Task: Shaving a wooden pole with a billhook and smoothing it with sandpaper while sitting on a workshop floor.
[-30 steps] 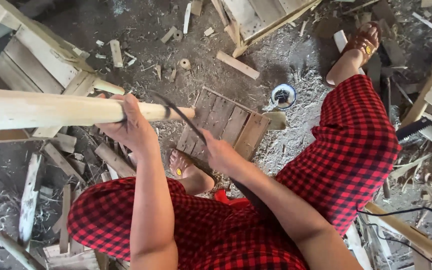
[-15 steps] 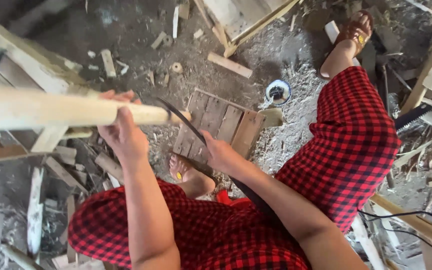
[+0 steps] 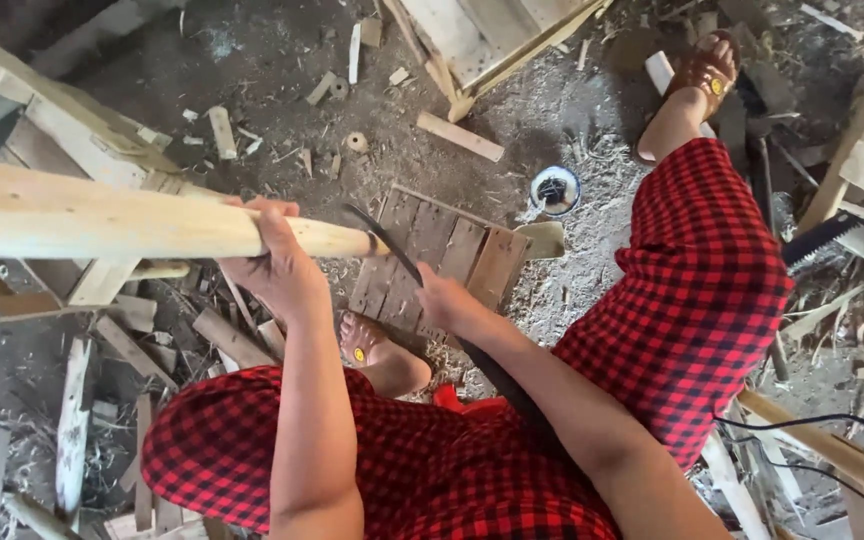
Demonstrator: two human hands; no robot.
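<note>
Pale yellow wood on the pole (image 3: 132, 215) and the frame (image 3: 72, 130). Red-and-black check on the dress (image 3: 692, 290). Brown slats on the pallet (image 3: 442, 250). Dark blade (image 3: 382, 240). Brown sandal (image 3: 702, 70). White-rimmed cup (image 3: 555, 190). Grey floor (image 3: 282, 40).

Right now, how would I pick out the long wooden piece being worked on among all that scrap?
Start at the person in red checked cloth, seated on the littered ground. Their left hand grips a long pale wooden pole that reaches in from the left edge, while the right hand holds a dark curved blade at its rounded tip. Unlike the flat offcuts and the slatted panel below, it is lifted off the ground.
</note>
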